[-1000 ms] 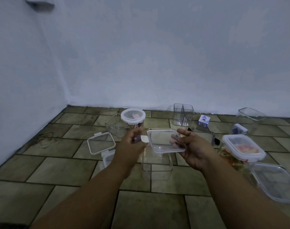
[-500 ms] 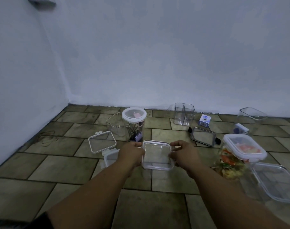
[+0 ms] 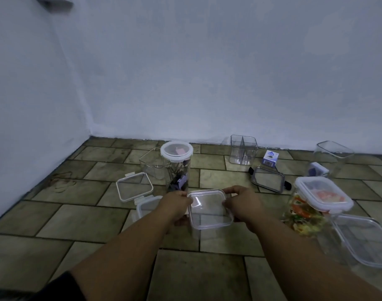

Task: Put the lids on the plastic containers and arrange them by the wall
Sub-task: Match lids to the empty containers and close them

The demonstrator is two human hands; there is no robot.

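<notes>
A clear square lid [image 3: 209,208] lies on top of a clear square container whose walls barely show below it, at the floor's middle. My left hand [image 3: 175,203] grips the lid's left edge and my right hand [image 3: 242,203] grips its right edge, fingers curled over the rim. Behind stands a tall round jar [image 3: 177,168] with a white-rimmed lid on. At the right a tall container of colourful food [image 3: 305,213] wears a white-rimmed lid [image 3: 322,196].
Loose lids lie on the tiled floor: a square one [image 3: 134,186] at left, a dark-clipped one [image 3: 268,180], a large clear one [image 3: 366,242] at right. Open clear containers [image 3: 243,152] [image 3: 333,157] [image 3: 152,162] and a small box [image 3: 270,158] stand near the wall.
Both hands brought the clear lid down from mid-air onto the square container and now hold it at its two sides.
</notes>
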